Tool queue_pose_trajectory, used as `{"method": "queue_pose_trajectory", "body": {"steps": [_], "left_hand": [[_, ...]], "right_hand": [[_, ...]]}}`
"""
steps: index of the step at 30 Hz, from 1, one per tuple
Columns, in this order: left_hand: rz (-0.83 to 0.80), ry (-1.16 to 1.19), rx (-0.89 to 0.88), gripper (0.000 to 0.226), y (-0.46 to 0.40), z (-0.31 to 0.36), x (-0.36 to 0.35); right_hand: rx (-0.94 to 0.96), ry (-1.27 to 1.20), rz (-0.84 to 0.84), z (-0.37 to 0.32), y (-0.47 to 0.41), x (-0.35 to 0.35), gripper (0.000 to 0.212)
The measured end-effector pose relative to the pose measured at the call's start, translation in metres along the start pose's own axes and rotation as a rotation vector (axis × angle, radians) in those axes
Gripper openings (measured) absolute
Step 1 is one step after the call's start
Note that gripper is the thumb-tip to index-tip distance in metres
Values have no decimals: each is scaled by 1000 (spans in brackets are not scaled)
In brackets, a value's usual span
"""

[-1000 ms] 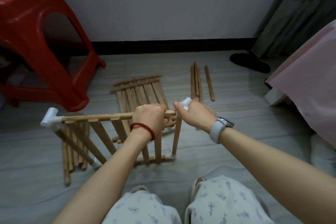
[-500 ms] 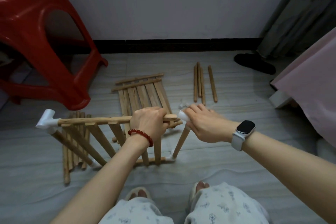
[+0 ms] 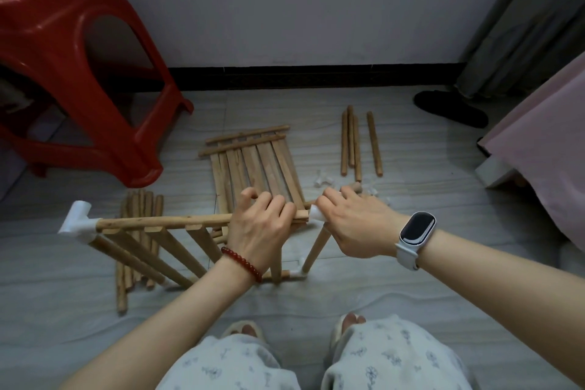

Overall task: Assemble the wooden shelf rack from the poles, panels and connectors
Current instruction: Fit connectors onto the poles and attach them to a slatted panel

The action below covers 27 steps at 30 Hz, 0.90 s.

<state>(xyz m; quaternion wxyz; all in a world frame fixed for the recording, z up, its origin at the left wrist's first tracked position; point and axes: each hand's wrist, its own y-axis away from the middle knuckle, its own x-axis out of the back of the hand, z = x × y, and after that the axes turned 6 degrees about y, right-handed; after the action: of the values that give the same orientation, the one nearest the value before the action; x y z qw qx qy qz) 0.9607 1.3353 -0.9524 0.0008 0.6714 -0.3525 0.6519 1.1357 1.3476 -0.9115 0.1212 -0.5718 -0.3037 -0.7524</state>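
A slatted wooden panel (image 3: pixel 164 241) stands on edge on the floor, its top rail horizontal with a white corner connector (image 3: pixel 77 225) at the left end. My left hand (image 3: pixel 262 225) grips the right part of that top rail. My right hand (image 3: pixel 354 222) is closed over the white connector (image 3: pixel 316 214) at the rail's right end, where a pole (image 3: pixel 316 247) slants down to another white connector (image 3: pixel 299 272) on the floor. A second slatted panel (image 3: pixel 256 165) lies flat behind. Several loose poles (image 3: pixel 356 142) lie at the back right, and a bundle of poles (image 3: pixel 139 209) at the left.
A red plastic stool (image 3: pixel 79 73) stands at the back left. Small white connectors (image 3: pixel 323 182) are scattered on the floor behind my right hand. A dark slipper (image 3: pixel 449 108), a curtain and a pink-covered bed (image 3: pixel 544 142) are at the right. My knees and slippered feet are below.
My right hand has turned over the right-end connector, wrist rotating so the watch face points up. The slanted pole under it has shifted slightly. My left hand keeps its hold on the rail.
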Motion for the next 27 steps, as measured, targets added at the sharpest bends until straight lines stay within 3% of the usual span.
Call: {"method": "queue_pose_trajectory", "body": {"steps": [6, 10, 16, 27], "left_hand": [[-10, 58, 115, 18, 1, 6, 1], [-104, 121, 253, 31, -3, 11, 5], [-309, 244, 357, 16, -7, 12, 2], [-313, 397, 446, 16, -9, 9, 1]], "right_hand": [[-6, 17, -13, -1, 1, 4, 23], [-23, 29, -26, -1, -2, 6, 24], [-4, 117, -13, -3, -4, 5, 25], [2, 162, -19, -4, -3, 3, 22]]}}
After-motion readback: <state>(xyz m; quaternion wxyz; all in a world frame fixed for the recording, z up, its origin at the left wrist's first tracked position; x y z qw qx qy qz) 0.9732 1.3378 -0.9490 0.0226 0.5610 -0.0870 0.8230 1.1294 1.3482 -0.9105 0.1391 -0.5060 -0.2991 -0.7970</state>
